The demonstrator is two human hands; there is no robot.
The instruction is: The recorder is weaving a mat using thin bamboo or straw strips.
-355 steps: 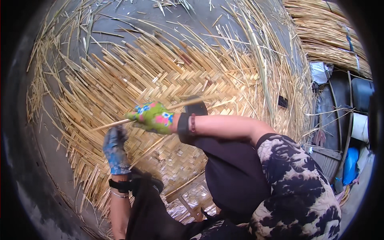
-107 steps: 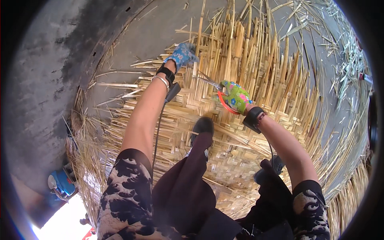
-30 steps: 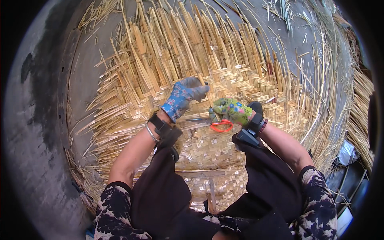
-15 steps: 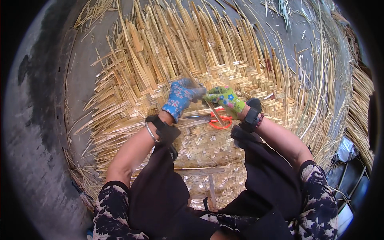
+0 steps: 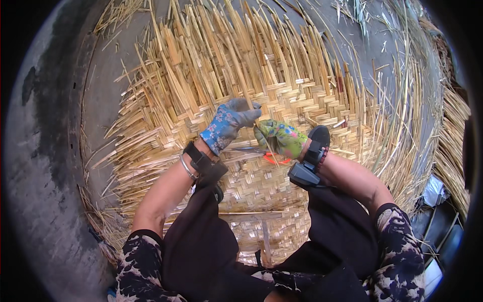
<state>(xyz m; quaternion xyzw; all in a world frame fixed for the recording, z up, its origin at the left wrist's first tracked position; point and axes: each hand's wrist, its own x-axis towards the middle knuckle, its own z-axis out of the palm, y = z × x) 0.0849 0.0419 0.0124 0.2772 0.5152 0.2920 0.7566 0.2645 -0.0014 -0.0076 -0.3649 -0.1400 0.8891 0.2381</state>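
Note:
My left hand, in a blue flowered glove with grey fingers, is closed on a flat reed strip that slants up and away over the mat. My right hand, in a green flowered glove, is just to the right, fingers curled in; what they hold, if anything, is hidden. Under both hands lies a woven reed mat, tightly plaited near me, with loose strip ends fanning out at the far side. Scissors with orange handles rest on the mat, partly covered by my right hand.
My shoes, one a dark shoe, are on the mat beside my wrists. Bundled reeds lie at the far right, near a crumpled silvery wrapper. Loose scraps litter the grey floor. Bare concrete runs along the left.
My hands have drawn slightly apart, and the right has turned and moved lower over the scissors, hiding more of the handles. The strip end that stuck out below my hands no longer shows.

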